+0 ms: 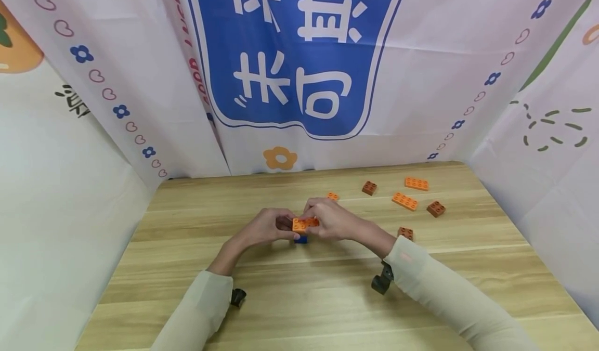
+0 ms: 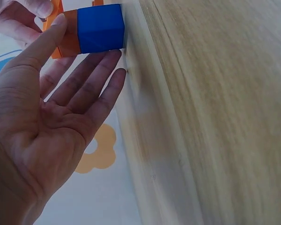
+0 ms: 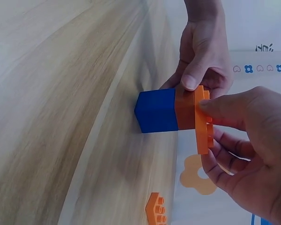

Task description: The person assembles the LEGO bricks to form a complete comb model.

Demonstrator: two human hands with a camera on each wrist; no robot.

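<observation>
A blue block [image 3: 157, 111] stands on the table, with a brown brick [image 3: 185, 110] on top of it. A flat, studded orange brick [image 3: 203, 133] lies across the brown one and sticks out past its side. My right hand [image 1: 329, 218] pinches this orange brick between thumb and fingers. With the thumb on the brown brick and the other fingers behind the stack, my left hand [image 1: 267, 227] holds the stack from the left. In the left wrist view, the blue block [image 2: 101, 28] hides part of those fingers.
Loose bricks lie on the wooden table [image 1: 299, 299] to the right: brown ones [image 1: 369, 187] and long orange ones [image 1: 404, 200]. Another orange brick [image 1: 332, 196] sits just behind my right hand. A printed cloth [image 1: 393, 106] hangs along the table's back edge.
</observation>
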